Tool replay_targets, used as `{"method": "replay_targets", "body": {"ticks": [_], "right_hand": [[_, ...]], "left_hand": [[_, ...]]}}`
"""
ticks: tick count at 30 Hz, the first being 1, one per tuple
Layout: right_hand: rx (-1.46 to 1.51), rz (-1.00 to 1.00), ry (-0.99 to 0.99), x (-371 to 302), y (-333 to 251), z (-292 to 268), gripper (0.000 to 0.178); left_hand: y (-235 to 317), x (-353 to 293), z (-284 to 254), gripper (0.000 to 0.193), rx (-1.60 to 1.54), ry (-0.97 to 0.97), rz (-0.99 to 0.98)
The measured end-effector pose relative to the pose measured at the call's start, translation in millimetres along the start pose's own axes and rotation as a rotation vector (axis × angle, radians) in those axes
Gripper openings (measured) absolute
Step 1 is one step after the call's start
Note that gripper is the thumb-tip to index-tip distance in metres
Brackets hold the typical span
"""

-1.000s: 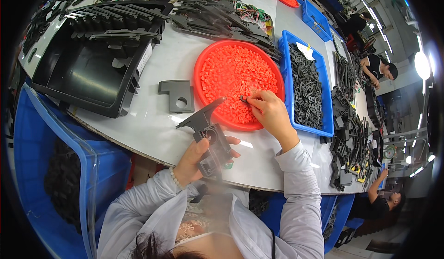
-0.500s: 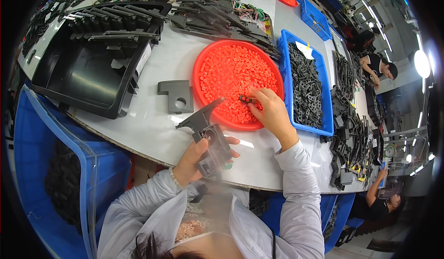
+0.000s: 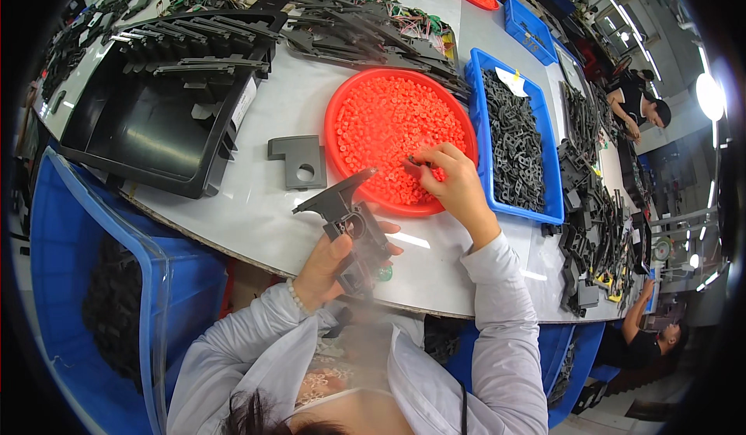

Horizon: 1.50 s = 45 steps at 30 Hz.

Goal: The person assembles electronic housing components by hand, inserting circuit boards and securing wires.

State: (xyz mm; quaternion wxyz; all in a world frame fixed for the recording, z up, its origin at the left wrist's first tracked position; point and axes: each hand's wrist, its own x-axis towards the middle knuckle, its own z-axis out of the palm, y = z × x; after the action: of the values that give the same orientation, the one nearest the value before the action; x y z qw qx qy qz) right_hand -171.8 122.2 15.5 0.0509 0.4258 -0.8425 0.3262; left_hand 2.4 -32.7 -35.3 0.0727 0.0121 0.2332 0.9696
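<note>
I see the left hand (image 3: 320, 266) curled around a dark grey housing (image 3: 371, 239); the right hand (image 3: 455, 186) pinches a small black piece (image 3: 412, 160) at its fingertips (image 3: 427, 157), over red beads (image 3: 381, 120).

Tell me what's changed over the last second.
The small dark part in the right hand seems to have turned: half a second ago two reddish spots showed on it; now I can't make them out. Nothing was visibly let go. The left hand still holds the grey housing; the red tray and blue bin stayed put.
</note>
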Motion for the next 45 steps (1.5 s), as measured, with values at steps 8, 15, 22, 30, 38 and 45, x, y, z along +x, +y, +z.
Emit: {"method": "replay_targets", "body": {"ticks": [8, 15, 22, 30, 38, 45], "right_hand": [[0.208, 0.014, -0.051, -46.4, -62.9, -28.5, 0.029], [0.103, -0.115, -0.027, -55.8, -96.1, -33.3, 0.028], [-0.069, -0.183, -0.163, -56.5, -104.5, -39.1, 0.016], [0.042, -0.098, -0.273, -58.7, -101.4, -33.8, 0.015], [0.165, 0.055, -0.223, -61.0, -99.6, -23.8, 0.010], [0.159, -0.082, -0.038, -65.8, -95.8, -13.4, 0.011]], "left_hand": [[15.8, 4.7, 18.8, 0.094, 0.177, 0.032, 0.132], [14.3, 8.7, 29.5, 0.090, 0.211, -0.055, 0.171], [14.2, 7.2, 27.6, 0.089, 0.316, -0.107, 0.150], [12.7, 5.4, 27.7, 0.094, 0.444, -0.073, 0.137], [12.9, 7.3, 30.0, 0.087, 0.488, -0.106, 0.175], [11.7, 7.6, 33.1, 0.087, 0.351, -0.010, 0.189]]}}
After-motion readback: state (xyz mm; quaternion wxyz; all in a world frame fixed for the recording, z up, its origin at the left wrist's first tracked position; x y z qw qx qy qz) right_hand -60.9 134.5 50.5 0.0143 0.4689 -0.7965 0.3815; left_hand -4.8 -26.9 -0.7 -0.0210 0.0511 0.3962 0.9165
